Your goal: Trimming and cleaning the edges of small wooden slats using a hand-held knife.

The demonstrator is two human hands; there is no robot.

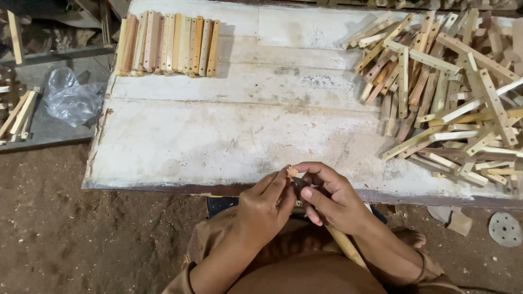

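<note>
Spanning most of the view, a worn white board [218, 136] carries a loose heap of drilled wooden strips [452, 92] at its right and a neat row of wooden sticks [169, 43] at its far left, with a crumpled clear plastic bag [71, 98] off its left edge. At the near edge the left hand [264, 209] and right hand [332, 198] meet, both curled tight around a slim wooden piece [292, 173] whose frayed tip pokes up between the fingertips, its lower end running down past the right wrist.
</note>
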